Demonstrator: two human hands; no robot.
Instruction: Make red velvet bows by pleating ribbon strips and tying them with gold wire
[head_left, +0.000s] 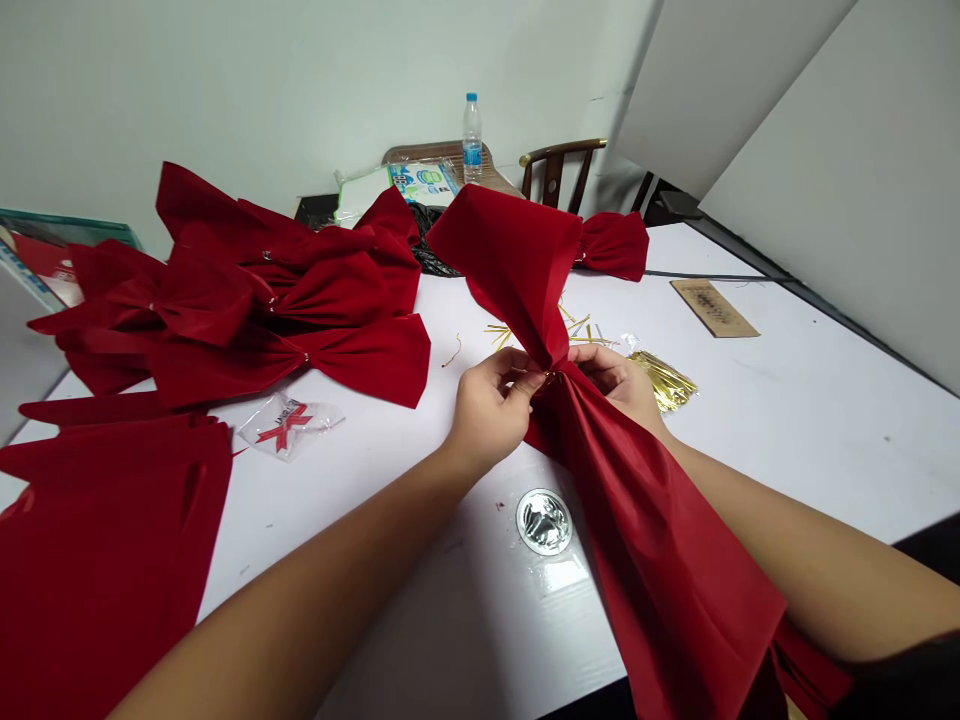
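Note:
A long red cloth, gathered at its middle, stretches from the table's front edge up between my hands. Its upper part fans out above the pinch. My left hand is closed at the gather, thumb and finger pressed on a thin gold twist tie wrapped there. On the other side, my right hand is closed around the gathered cloth; its fingertips are partly hidden behind the fabric. Just beyond my right hand lies a bundle of gold twist ties, with several loose ones scattered behind the cloth.
Tied red bows are heaped at the left, above flat red cloth. A small plastic bag lies beside them. Another bow, a cardboard piece, a bottle and a chair are farther back. A silver disc is on the white table.

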